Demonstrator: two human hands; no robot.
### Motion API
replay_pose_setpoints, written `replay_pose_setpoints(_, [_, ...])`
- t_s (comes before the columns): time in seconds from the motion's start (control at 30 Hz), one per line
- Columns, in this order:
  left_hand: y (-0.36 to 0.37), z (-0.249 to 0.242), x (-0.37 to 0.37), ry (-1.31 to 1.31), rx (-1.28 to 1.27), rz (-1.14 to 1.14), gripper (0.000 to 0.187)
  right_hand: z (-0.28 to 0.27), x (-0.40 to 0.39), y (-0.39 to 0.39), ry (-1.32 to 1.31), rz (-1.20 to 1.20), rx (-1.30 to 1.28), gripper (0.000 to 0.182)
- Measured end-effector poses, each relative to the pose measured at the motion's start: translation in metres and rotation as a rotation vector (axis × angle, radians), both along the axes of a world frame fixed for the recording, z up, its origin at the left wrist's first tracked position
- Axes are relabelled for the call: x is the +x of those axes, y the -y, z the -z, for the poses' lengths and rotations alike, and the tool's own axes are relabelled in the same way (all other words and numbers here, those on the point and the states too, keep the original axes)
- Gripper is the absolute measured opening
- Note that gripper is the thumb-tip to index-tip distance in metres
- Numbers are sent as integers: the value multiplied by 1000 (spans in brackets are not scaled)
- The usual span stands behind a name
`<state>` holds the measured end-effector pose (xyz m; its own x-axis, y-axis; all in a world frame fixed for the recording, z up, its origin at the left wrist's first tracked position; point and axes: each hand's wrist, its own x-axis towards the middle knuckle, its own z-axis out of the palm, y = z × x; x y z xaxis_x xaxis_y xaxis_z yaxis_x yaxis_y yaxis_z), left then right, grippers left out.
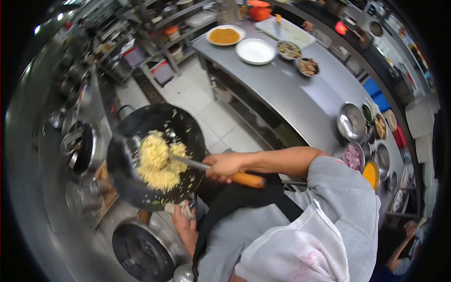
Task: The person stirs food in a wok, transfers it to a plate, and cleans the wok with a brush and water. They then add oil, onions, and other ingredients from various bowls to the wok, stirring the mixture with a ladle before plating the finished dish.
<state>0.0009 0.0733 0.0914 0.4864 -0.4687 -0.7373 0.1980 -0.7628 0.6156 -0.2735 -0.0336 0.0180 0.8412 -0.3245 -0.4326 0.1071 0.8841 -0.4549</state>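
Note:
My right hand (221,168) is closed around a long-handled wok utensil (190,163) with a metal shaft and a wooden grip end. Its head is buried in grainy yellow food with green bits, which looks like fried rice (162,164). The food lies heaped in a large black wok (124,164), tilted toward me. My left hand (185,223) grips the near edge of the wok through a folded cloth (181,209).
Below the wok is a round burner (143,251). A metal pot (82,197) stands at the left. Across the tiled floor (197,101), a steel table (282,94) bears a white plate (256,51), bowls of ingredients and a cutting board (286,32). Another person's arm (401,246) shows at lower right.

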Motion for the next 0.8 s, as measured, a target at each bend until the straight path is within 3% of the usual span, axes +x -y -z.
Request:
replay_pose_setpoints(0.03, [23, 48, -16, -309, -74, 45, 20, 11, -34, 12, -159, 52, -77, 14])
replay_pose_setpoints(0.07, [52, 98, -37, -399, -124, -40, 18, 36, -65, 34, -264, 114, -101, 13])
replay_pose_setpoints(0.13, [117, 178, -91, -689, -89, 73, 20, 74, -147, 90, -441, 225, -147, 17])
replay_pose_setpoints(0.2, [197, 240, -185, -861, -127, 80, 17, 88, -244, 158, -645, 297, -228, 21])
replay_pose_setpoints(0.27, [233, 281, -244, -1002, -166, 130, 14, 76, -319, 189, -708, 353, -222, 19])
replay_pose_setpoints(0.33, [271, 281, -315, -947, -196, 197, 16, 51, -395, 228, -849, 343, -336, 21])
replay_pose_setpoints(0.4, [295, 276, -353, -931, -234, 276, 13, 25, -445, 259, -868, 447, -293, 16])
replay_pose_setpoints(0.47, [306, 280, -380, -927, -246, 295, 14, -6, -473, 285, -1047, 507, -396, 13])
replay_pose_setpoints(0.53, [311, 281, -378, -869, -248, 321, 15, 10, -496, 318, -1287, 357, -655, 13])
replay_pose_setpoints(0.57, [309, 282, -373, -843, -247, 334, 15, 20, -492, 324, -1281, 367, -650, 13])
replay_pose_setpoints(0.63, [306, 277, -370, -835, -258, 331, 16, 36, -483, 340, -1856, -45, -987, 15])
replay_pose_setpoints(0.67, [306, 279, -367, -834, -254, 333, 16, 62, -490, 342, -1855, -45, -982, 15])
replay_pose_setpoints(0.73, [307, 284, -362, -849, -253, 332, 16, 125, -512, 347, -2001, -7, -1449, 28])
replay_pose_setpoints(0.77, [314, 285, -383, -867, -263, 316, 17, 123, -535, 349, -2121, 98, -1390, 43])
replay_pose_setpoints(0.8, [319, 282, -401, -887, -263, 313, 17, 121, -561, 353, -2137, 81, -1394, 43])
